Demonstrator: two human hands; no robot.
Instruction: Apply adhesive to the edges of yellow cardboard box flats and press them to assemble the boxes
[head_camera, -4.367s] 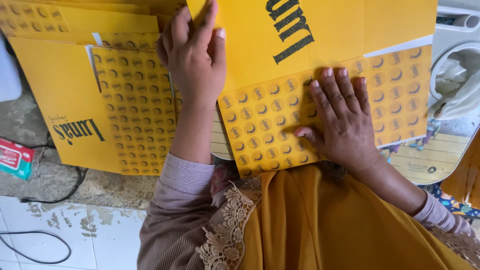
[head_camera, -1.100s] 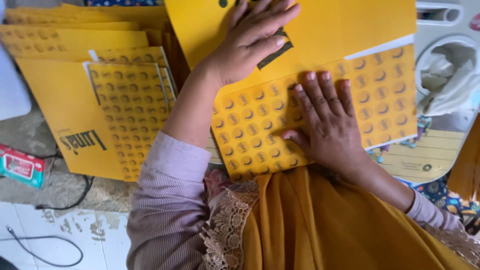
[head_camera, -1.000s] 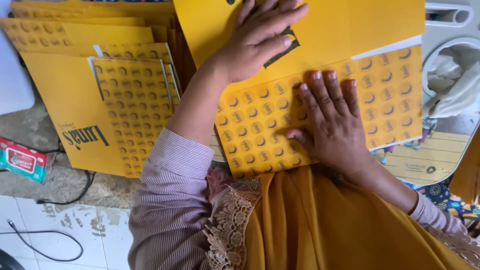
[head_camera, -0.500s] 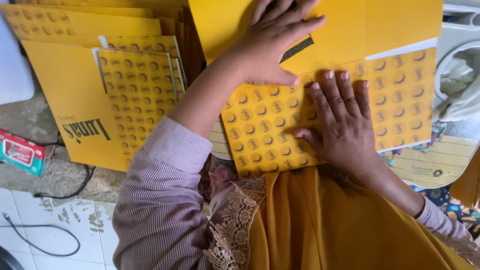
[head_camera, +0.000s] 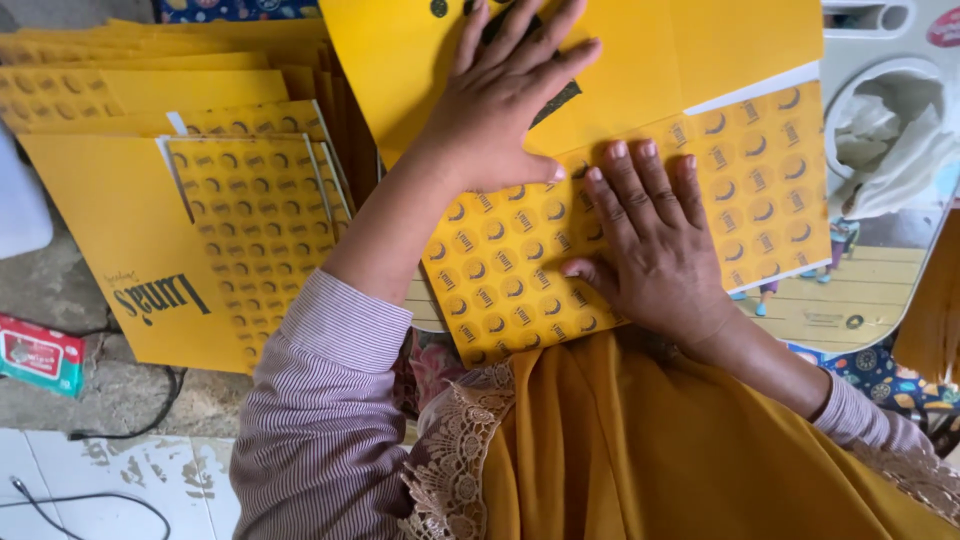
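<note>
A flat yellow cardboard sheet lies in front of me, its lower panel printed with rows of small round marks. A plain yellow flap is folded down over its upper part. My left hand lies flat on that flap with the fingers spread. Just below and to the right, my right hand presses palm down on the patterned panel, fingertips at the flap's edge. Neither hand holds anything.
A stack of the same yellow sheets fans out on the left. A small red packet and a black cable lie on the floor at the lower left. A low table edge and a white tub with crumpled cloth are on the right.
My left hand has slid from the left part of the flap to its middle, close above my right hand. The right hand has stayed pressed on the patterned panel.
</note>
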